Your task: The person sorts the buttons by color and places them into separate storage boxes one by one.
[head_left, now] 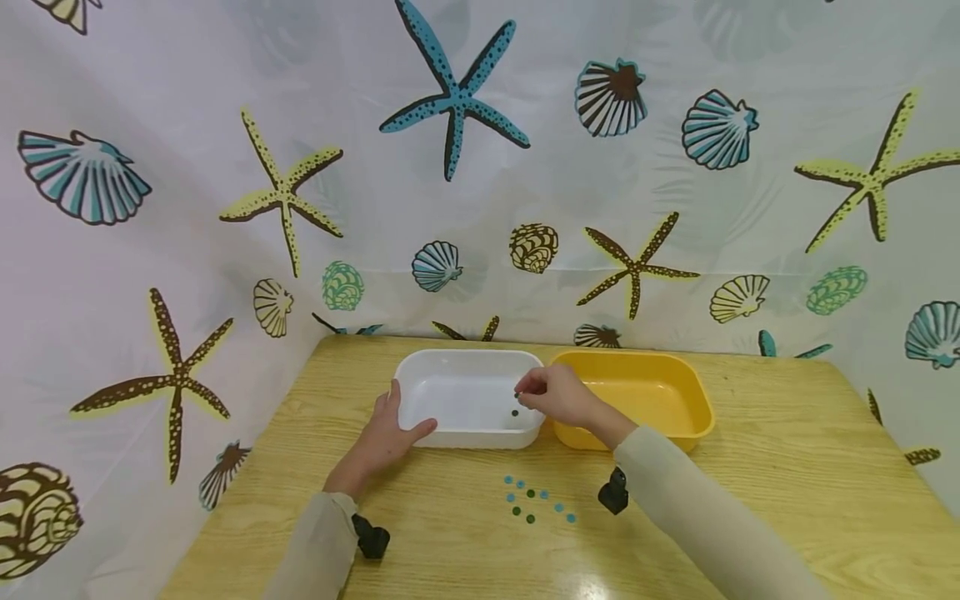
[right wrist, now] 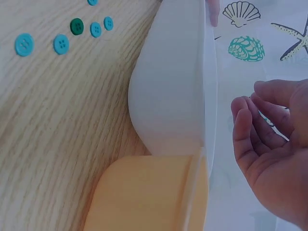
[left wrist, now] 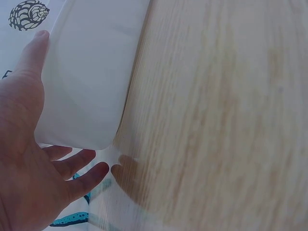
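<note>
My right hand point(head_left: 558, 395) is over the right end of the white tub point(head_left: 465, 438), its thumb and fingertips pinching a small dark button point(head_left: 517, 394). In the right wrist view the fingers almost fully hide that button. Another dark button point(head_left: 515, 413) shows just below, within the tub's outline. At the tub's left end, my left hand point(head_left: 386, 433) rests against the corner, thumb stretched along the front rim and fingers along the end wall. The left wrist view shows this hand point(left wrist: 33, 159) spread around the corner, fingers loose.
A yellow tub point(head_left: 660, 400) stands right beside the white one. On the wooden table point(head_left: 450, 533) in front lie several light blue buttons point(head_left: 558, 507) and a few green buttons point(head_left: 531, 493). A white cloth point(head_left: 480, 200) with sea-life prints hangs behind and at both sides.
</note>
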The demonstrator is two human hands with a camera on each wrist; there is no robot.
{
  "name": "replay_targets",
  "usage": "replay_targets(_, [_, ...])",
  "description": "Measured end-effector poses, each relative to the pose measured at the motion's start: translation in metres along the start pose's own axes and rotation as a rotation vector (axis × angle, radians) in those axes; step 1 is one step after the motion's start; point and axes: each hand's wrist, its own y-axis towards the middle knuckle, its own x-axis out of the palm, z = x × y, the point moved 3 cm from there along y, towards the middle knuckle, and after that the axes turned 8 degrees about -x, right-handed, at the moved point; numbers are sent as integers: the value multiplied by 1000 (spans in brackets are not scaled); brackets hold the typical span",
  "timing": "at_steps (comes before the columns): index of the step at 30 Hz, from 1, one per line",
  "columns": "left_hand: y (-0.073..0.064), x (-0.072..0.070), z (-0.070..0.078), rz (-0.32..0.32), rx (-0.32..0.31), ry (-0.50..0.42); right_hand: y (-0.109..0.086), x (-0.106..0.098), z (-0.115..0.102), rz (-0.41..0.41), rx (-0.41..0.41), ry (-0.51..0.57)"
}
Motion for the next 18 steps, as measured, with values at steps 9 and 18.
replay_targets(9, [-1, -1, 1, -9, -11, 7, -19, 5, -4, -26, -44, 14])
replay_targets(18, [-2, -1, 3, -8, -10, 5, -41, 11, -2, -82, -67, 2])
